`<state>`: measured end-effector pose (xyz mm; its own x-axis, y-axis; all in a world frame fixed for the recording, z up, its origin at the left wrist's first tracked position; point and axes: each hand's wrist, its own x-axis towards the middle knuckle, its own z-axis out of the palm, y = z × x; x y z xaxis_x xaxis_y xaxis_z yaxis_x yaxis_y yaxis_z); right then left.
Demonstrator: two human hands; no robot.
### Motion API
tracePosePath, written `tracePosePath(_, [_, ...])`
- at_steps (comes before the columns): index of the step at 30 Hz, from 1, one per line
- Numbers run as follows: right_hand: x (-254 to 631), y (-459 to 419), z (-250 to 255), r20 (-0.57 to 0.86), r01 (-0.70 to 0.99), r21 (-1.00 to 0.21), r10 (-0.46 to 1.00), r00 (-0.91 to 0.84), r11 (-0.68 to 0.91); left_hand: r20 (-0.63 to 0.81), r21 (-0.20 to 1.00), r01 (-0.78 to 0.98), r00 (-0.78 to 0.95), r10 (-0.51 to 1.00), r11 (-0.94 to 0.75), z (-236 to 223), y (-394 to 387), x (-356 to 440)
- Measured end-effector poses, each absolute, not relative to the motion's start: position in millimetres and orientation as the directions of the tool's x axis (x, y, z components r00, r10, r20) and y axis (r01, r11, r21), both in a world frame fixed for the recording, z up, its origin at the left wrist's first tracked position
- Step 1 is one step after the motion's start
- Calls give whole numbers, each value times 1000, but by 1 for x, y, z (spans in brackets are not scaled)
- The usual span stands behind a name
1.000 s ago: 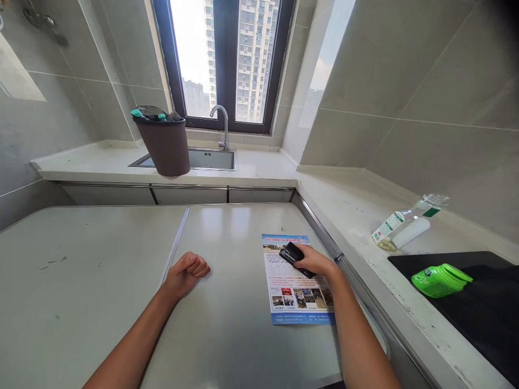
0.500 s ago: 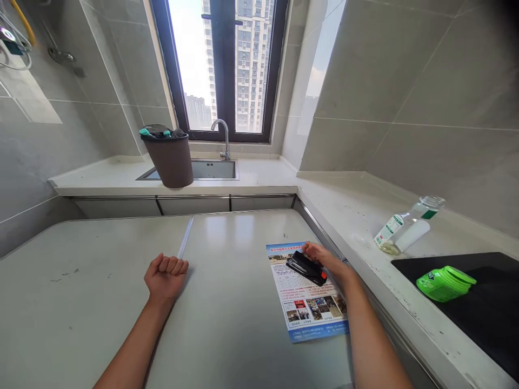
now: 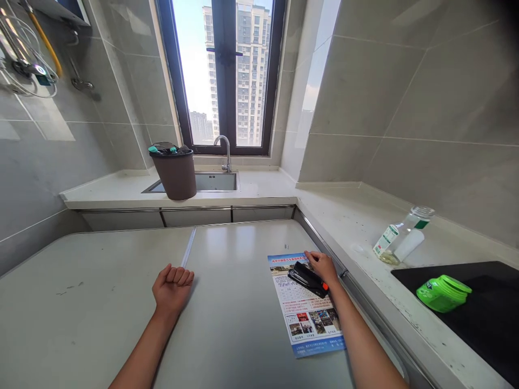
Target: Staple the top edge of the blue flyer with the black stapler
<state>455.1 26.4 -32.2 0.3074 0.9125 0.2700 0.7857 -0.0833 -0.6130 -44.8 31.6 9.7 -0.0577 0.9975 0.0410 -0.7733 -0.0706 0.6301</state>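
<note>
My left hand (image 3: 173, 289) rests as a fist, knuckles up, on the pale grey tabletop, with nothing showing in it. To the right lies a printed flyer (image 3: 298, 319) with blue bands, text and small photos. A black stapler (image 3: 307, 279) with a red spot at one end sits across its upper part. My right hand (image 3: 323, 267) is just beyond the stapler, its closed fingertips on the flyer's top right corner. The hand and forearm cover the flyer's right edge.
A brown bin (image 3: 175, 175) stands on the white counter (image 3: 263, 183) by the sink (image 3: 217, 182) and tap (image 3: 228, 154). On the right counter are a tilted clear bottle (image 3: 399, 240) and a green jar (image 3: 444, 293) lying on a black panel (image 3: 482, 319).
The view has tilted up, so everything sits lower. My right hand has turned and its fingertips have come onto the flyer's corner. My left fist stays closed; stapler and flyer look unmoved.
</note>
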Motion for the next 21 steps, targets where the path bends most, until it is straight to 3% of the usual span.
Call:
tracePosePath(13, [462, 32, -45, 290, 816, -572, 910, 297, -84, -6, 497, -867, 30, 1000, 30, 7, 35, -46])
tracePosePath(21, [465, 35, -50, 276, 833, -546, 921, 277, -87, -23, 476, -878, 47, 999, 53, 9, 33, -43])
